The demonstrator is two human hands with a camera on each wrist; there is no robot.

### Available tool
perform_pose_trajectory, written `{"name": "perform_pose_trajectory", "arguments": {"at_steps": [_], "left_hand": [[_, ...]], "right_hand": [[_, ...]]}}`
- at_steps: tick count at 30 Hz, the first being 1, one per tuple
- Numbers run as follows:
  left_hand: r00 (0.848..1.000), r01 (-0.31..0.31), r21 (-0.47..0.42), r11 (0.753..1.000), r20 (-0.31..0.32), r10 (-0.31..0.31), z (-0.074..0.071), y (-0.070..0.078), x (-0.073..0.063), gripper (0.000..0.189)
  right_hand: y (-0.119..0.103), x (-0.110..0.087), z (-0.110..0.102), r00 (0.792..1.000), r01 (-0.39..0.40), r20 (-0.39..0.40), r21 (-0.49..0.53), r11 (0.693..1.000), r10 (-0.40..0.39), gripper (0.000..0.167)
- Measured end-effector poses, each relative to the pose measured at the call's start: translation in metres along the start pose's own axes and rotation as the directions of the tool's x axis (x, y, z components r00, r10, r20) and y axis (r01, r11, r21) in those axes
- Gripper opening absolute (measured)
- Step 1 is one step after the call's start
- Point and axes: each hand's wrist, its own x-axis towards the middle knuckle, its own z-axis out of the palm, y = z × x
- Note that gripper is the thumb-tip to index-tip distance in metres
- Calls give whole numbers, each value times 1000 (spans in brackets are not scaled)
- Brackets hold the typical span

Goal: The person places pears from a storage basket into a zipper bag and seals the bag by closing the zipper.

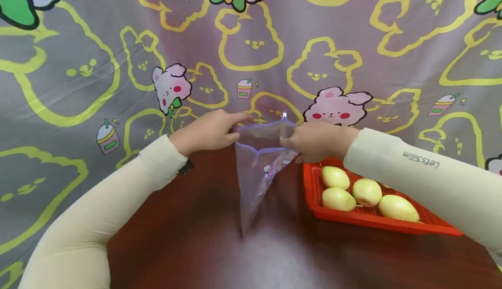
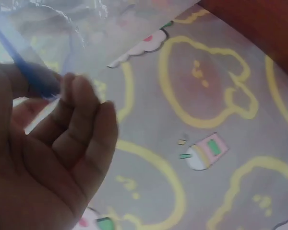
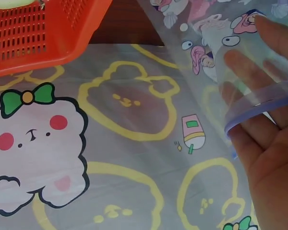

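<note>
Between my two hands hangs a clear plastic zip bag (image 1: 251,180) with a purple zip edge, a white slider (image 1: 284,115) and printed cartoon figures. Its mouth gapes upward and its lower end narrows to a point over the table. My left hand (image 1: 213,131) grips the left side of the mouth; in the left wrist view the blue edge runs between thumb and fingers. At the right side of the mouth, my right hand (image 1: 319,141) holds the rim. Through the clear plastic (image 3: 211,52), several of its fingers show in the right wrist view.
A red plastic basket (image 1: 313,202) with several pale yellow pears (image 1: 367,192) stands on the right, partly under my right forearm. The dark red-brown table (image 1: 176,245) is shiny. Behind it hangs a grey cloth (image 1: 266,79) printed with cartoon rabbits and cups.
</note>
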Motion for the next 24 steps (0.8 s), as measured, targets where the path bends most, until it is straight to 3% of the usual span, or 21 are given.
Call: {"name": "perform_pose_trajectory", "arguments": {"at_steps": [3, 6, 9, 14, 20, 22, 24], "left_hand": [[995, -98, 15, 995, 3, 98, 2, 8, -12, 30], [984, -176, 18, 984, -11, 177, 1, 14, -15, 23], [971, -238, -19, 971, -13, 237, 0, 18, -14, 26], [938, -346, -65, 936, -39, 344, 1, 21, -16, 25], [910, -392, -156, 907, 76, 407, 1, 30, -15, 26], [899, -406, -184, 895, 94, 427, 4, 35, -13, 23], [892, -417, -197, 887, 97, 441, 7, 40, -11, 23]], "right_hand": [[-1, -5, 3, 997, 59, -57, -16, 998, -60, 15], [-2, -11, 2, 993, 63, -98, -17, 998, -65, 18], [-7, -18, -1, 998, 22, -51, 10, 1000, -21, 22], [-22, -21, -5, 997, -30, 79, 48, 998, 26, 6], [-36, -15, -3, 995, 61, 64, 142, 988, -70, 52], [-38, -9, -4, 991, 90, 74, 210, 973, -108, 62], [-39, -2, -5, 985, 133, 72, 263, 955, -157, 62]]}}
